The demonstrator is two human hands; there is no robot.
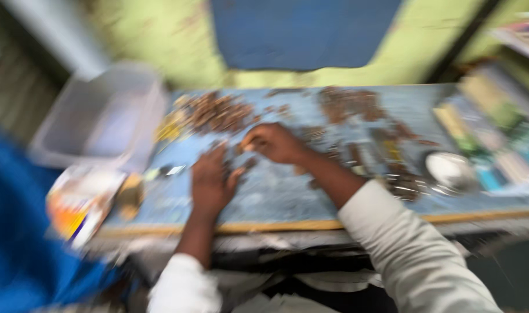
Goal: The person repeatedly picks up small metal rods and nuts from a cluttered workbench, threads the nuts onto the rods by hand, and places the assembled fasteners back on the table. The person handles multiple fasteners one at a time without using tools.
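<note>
Blurry frame. My right hand (274, 142) curls closed, pinching small brown pieces (218, 113) on the blue table (276, 194); left hand (211, 181) lies flat, fingers open, just beside. Main pile lies ahead-left, nearer my left.

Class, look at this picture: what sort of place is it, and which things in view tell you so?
Probably a small workshop or repair stall, though the picture is blurred. A worn blue bench carries heaps of small brown parts, a clear tub stands beside it, and stacked boxes fill the right.
</note>
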